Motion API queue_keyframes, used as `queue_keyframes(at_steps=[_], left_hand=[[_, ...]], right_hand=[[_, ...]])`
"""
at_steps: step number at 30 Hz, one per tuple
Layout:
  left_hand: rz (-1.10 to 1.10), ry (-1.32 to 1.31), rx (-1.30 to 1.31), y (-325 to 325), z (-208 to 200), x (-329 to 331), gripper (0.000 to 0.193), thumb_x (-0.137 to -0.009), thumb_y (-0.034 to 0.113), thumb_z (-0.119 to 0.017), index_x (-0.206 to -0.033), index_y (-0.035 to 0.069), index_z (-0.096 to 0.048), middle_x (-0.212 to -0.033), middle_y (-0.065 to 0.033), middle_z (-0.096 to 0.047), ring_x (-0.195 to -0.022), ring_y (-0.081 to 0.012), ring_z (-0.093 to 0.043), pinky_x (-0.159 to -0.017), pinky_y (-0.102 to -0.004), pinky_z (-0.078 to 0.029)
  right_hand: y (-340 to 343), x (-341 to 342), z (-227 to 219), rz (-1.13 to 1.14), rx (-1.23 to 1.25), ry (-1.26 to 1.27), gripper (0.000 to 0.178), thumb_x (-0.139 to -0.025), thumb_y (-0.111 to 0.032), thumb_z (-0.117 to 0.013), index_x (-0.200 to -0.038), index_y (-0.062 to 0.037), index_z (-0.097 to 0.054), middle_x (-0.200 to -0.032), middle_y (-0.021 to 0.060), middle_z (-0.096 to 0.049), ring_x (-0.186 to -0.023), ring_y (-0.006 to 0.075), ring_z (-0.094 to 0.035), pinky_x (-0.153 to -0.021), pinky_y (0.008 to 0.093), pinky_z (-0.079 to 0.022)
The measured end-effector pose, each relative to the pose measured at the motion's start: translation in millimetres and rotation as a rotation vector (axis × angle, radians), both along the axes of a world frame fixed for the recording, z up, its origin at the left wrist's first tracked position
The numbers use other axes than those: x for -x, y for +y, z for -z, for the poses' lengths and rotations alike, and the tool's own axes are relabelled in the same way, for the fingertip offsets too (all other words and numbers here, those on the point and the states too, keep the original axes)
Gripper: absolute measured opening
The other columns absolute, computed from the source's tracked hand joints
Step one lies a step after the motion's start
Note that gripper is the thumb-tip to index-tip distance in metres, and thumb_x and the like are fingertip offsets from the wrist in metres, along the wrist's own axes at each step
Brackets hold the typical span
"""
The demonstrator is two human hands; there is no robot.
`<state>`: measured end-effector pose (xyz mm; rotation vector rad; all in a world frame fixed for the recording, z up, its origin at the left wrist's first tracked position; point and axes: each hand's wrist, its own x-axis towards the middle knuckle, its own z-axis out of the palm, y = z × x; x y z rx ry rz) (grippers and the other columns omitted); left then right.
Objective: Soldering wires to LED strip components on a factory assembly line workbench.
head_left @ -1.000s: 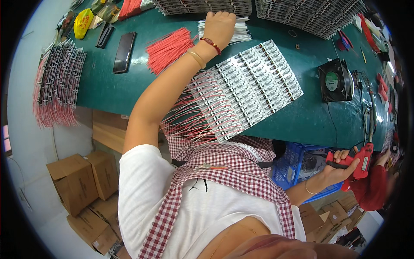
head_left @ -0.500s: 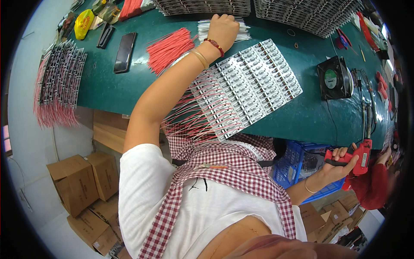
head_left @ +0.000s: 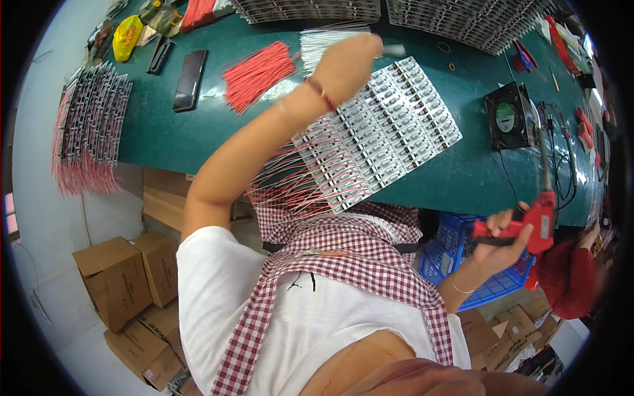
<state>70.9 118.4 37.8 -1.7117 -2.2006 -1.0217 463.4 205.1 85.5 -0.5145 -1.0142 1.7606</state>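
My left hand [head_left: 350, 65], smeared by motion, is closed above the far edge of the board panel. A blurred bundle of white wires [head_left: 395, 50] sticks out from its fingers. Just behind it lies a pile of white wires [head_left: 323, 41], partly covered by the hand. A pile of red wires [head_left: 259, 74] sits to its left. The white panel of small circuit boards [head_left: 396, 125] lies slantwise on the table, with red and white wires [head_left: 317, 173] along its left side. My right hand [head_left: 505, 241] grips a red soldering gun [head_left: 543, 224], its metal tip pointing away from me.
A black fan [head_left: 507, 117] stands at the right of the green table [head_left: 218, 142]. A phone [head_left: 190, 79] and wired boards [head_left: 92, 125] are on the left. Stacked panels [head_left: 462, 23] line the back. A blue crate [head_left: 492, 284] is below the right edge; another person's red sleeve [head_left: 564, 284] is beyond.
My left hand has lifted off the white wire pile and come right and nearer, with white wires in it. My right hand has moved the soldering gun left and a little up.
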Motion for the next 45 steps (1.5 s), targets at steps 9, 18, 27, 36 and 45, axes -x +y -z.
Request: queue_keyframes(at_steps=[9,18,27,36,45], left_hand=[[0.45,-0.025,0.478,-124.3,-14.5,-126.5,0.019,-0.081,0.012,-0.061,-0.098,0.004,-0.061,-0.112,-0.0093,-0.058,-0.096,-0.0244,-0.061,-0.079,-0.039,-0.05],[0.31,-0.092,0.37,-131.2,3.2,-120.8,0.018,-0.084,0.015,-0.06,-0.097,0.003,-0.059,-0.132,-0.0141,-0.054,-0.102,-0.0246,-0.059,-0.084,-0.0365,-0.049],[0.379,0.001,0.402,-122.0,3.0,-103.2,0.017,-0.078,0.01,-0.061,-0.094,0.006,-0.059,-0.098,-0.0068,-0.055,-0.093,-0.0231,-0.057,-0.079,-0.0351,-0.047],[0.004,-0.043,0.015,-75.3,13.7,-36.6,0.014,-0.083,0.004,-0.061,-0.096,0.002,-0.061,-0.089,-0.0147,-0.06,-0.087,-0.0341,-0.06,-0.076,-0.0436,-0.05],[-0.092,0.086,0.232,24.9,64.7,43.7,0.018,-0.085,0.018,-0.067,-0.087,0.001,-0.065,-0.09,-0.0156,-0.062,-0.091,-0.0347,-0.062,-0.08,-0.0428,-0.051]], right_hand=[[-15.6,78.2,50.4,-0.419,0.295,-0.17,0.052,-0.099,-0.053,-0.048,-0.125,-0.0082,-0.047,-0.147,0.029,-0.042,-0.14,0.0433,-0.037,-0.107,0.0595,-0.039],[-34.5,80.9,51.9,-0.491,0.19,-0.319,0.046,-0.1,-0.046,-0.051,-0.125,-0.0072,-0.046,-0.139,0.0292,-0.049,-0.137,0.0375,-0.043,-0.102,0.0546,-0.046],[-46.8,72.6,50.6,-0.525,0.271,-0.297,0.045,-0.101,-0.045,-0.049,-0.124,-0.0067,-0.045,-0.14,0.0318,-0.046,-0.137,0.0399,-0.042,-0.104,0.0555,-0.046],[-46.9,67.9,44.0,-0.558,0.343,-0.226,0.052,-0.099,-0.052,-0.049,-0.125,-0.0078,-0.044,-0.144,0.033,-0.042,-0.137,0.0445,-0.041,-0.105,0.0595,-0.042],[-37.7,60.3,33.3,-0.459,0.304,-0.253,0.051,-0.099,-0.052,-0.049,-0.125,-0.0079,-0.044,-0.142,0.0335,-0.043,-0.136,0.0461,-0.041,-0.105,0.0595,-0.042]])
